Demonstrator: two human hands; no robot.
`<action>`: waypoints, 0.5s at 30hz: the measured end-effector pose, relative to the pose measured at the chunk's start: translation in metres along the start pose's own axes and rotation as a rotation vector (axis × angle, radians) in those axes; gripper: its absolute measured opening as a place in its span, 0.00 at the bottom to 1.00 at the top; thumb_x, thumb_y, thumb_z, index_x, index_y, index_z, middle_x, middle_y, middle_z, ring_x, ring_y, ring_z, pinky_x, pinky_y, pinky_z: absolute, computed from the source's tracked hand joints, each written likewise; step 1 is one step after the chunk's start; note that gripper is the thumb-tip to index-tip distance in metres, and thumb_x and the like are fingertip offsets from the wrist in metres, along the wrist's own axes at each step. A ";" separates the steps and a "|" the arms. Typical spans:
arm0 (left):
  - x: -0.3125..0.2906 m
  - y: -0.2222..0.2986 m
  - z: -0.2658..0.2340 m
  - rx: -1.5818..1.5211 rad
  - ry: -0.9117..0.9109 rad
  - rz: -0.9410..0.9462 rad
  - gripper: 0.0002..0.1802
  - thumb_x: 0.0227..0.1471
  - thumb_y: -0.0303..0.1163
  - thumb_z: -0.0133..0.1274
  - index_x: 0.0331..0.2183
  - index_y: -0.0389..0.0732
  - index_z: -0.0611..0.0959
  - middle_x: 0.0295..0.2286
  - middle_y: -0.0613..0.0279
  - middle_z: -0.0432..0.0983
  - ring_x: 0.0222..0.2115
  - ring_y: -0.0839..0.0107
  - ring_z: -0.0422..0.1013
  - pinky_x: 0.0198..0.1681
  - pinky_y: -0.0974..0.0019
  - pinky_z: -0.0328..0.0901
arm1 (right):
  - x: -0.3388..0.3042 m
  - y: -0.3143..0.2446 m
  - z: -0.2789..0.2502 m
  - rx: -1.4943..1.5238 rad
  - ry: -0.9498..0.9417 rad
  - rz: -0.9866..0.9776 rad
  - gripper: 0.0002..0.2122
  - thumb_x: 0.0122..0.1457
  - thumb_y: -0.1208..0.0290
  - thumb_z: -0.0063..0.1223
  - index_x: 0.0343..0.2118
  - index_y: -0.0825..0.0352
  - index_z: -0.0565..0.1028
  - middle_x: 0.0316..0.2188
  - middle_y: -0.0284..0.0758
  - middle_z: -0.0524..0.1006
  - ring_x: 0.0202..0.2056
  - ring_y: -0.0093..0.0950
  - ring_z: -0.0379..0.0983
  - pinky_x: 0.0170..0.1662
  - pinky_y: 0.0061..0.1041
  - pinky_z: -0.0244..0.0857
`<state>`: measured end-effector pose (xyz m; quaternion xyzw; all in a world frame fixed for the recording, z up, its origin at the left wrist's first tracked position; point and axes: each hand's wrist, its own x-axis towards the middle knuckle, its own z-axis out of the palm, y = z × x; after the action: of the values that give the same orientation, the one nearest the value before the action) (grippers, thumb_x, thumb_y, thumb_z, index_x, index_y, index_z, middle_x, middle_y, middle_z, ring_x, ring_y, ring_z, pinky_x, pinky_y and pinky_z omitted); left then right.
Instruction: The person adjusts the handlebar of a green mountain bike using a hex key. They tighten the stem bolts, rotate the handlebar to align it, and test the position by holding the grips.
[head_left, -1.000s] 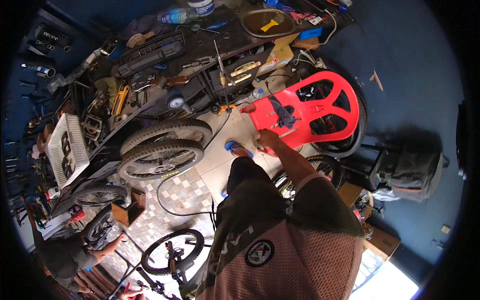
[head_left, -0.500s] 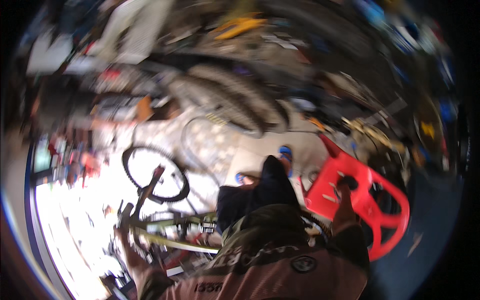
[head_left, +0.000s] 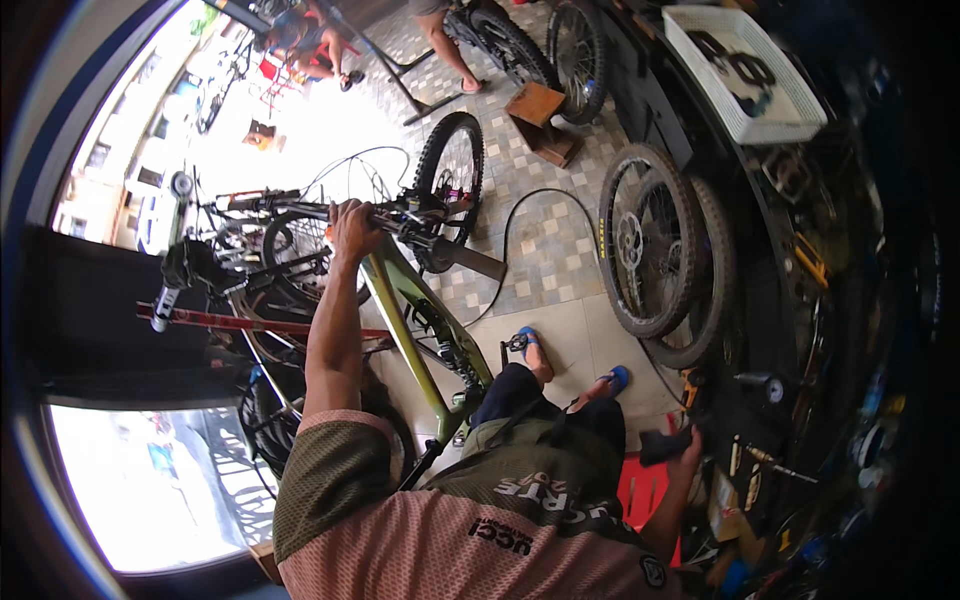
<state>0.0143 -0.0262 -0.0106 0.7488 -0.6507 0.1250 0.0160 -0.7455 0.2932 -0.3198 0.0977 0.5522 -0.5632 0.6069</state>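
My left hand (head_left: pixel 354 232) is closed around the middle of the handlebar (head_left: pixel 300 212) of a green mountain bike. The bike's frame (head_left: pixel 400 325) slopes from there down past my legs, and its knobby front wheel (head_left: pixel 450 175) stands beyond the bar. Low on the right, my right hand (head_left: pixel 686 456) grips a short black object (head_left: pixel 664 446); its kind cannot be made out. Below that hand shows part of a red plastic stool (head_left: pixel 642 492), mostly hidden by my shirt and arm.
Two loose wheels (head_left: pixel 645 240) lean on the right, near a bench with a white basket (head_left: pixel 745 75). A black hose (head_left: pixel 510 215) curves across the tiles. More bikes stand at left, beside a red bike frame (head_left: pixel 235 320). Other people (head_left: pixel 300 45) are at the far end.
The view has swung left toward the doorway and the bike. My right hand has come away from the stool's seat with the black object; my left hand stays on the handlebar.
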 end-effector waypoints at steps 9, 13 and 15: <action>-0.008 0.005 0.000 -0.170 0.205 0.031 0.22 0.54 0.52 0.64 0.32 0.41 0.86 0.35 0.57 0.80 0.49 0.55 0.71 0.69 0.43 0.50 | 0.023 -0.008 0.325 0.005 -0.751 0.064 0.22 0.75 0.58 0.45 0.67 0.61 0.71 0.63 0.41 0.76 0.61 0.39 0.76 0.66 0.47 0.69; -0.013 -0.003 0.006 -0.215 0.223 0.042 0.17 0.53 0.46 0.64 0.28 0.42 0.84 0.32 0.59 0.76 0.47 0.57 0.71 0.68 0.43 0.51 | 0.004 0.047 0.460 0.010 -0.819 0.431 0.22 0.76 0.62 0.42 0.68 0.66 0.69 0.62 0.45 0.76 0.59 0.43 0.77 0.63 0.49 0.74; -0.017 -0.010 0.006 -0.242 0.219 0.034 0.15 0.53 0.44 0.64 0.28 0.42 0.83 0.32 0.59 0.75 0.47 0.58 0.71 0.68 0.44 0.51 | -0.020 0.070 0.517 -0.092 -0.895 0.446 0.21 0.76 0.63 0.42 0.65 0.69 0.71 0.61 0.45 0.77 0.59 0.40 0.78 0.62 0.45 0.75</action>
<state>0.0227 -0.0090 -0.0190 0.7121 -0.6679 0.1269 0.1750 -0.3957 -0.0540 -0.1477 -0.0647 0.2275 -0.3816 0.8936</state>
